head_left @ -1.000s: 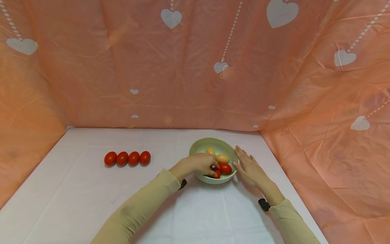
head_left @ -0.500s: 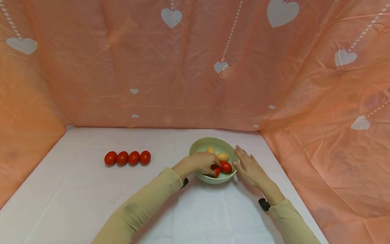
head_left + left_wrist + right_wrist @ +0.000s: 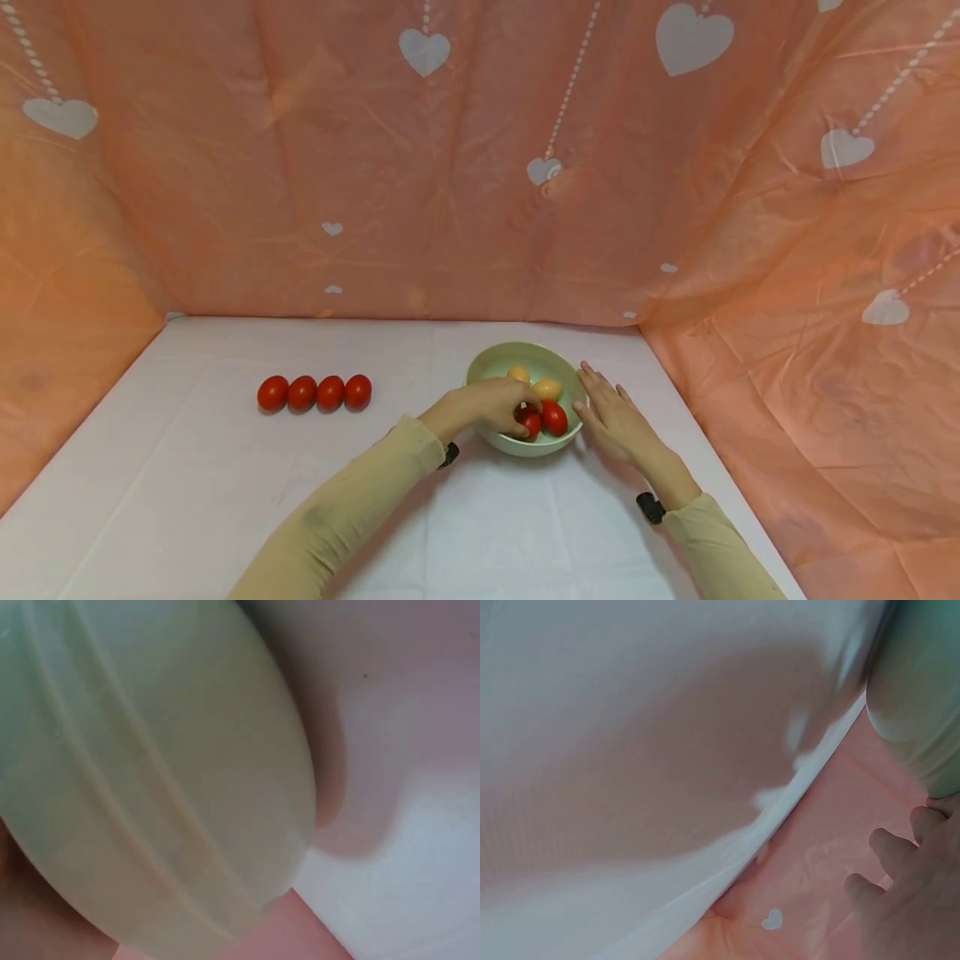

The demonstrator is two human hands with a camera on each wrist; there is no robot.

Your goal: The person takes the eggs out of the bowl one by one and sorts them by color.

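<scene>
Gripping a red tomato (image 3: pixel 530 424) between thumb and bent fingers, the left hand (image 3: pixel 495 402) extends over the left rim of a pale green bowl (image 3: pixel 525 447). The held tomato is inside the bowl, towards its near side; whether it touches the bottom cannot be determined. Right hand (image 3: pixel 611 417): fingers straight, nothing held, placed at the bowl's right rim. A second red tomato (image 3: pixel 554 418) lies in the bowl just right of the held tomato. 2 yellow tomatoes (image 3: pixel 547 389) lie farther back in the bowl, 1 partly covered by the left hand. Well apart, left of the bowl, 4 red tomatoes (image 3: pixel 302 393) form a side-by-side row on a white cloth (image 3: pixel 225 500). Both arms wear beige sleeves (image 3: pixel 716 542); 1 small black device (image 3: pixel 650 507) is noted at each wrist. An orange curtain (image 3: pixel 450 208) with pale hearts (image 3: pixel 424 52) stands behind and at both sides.
</scene>
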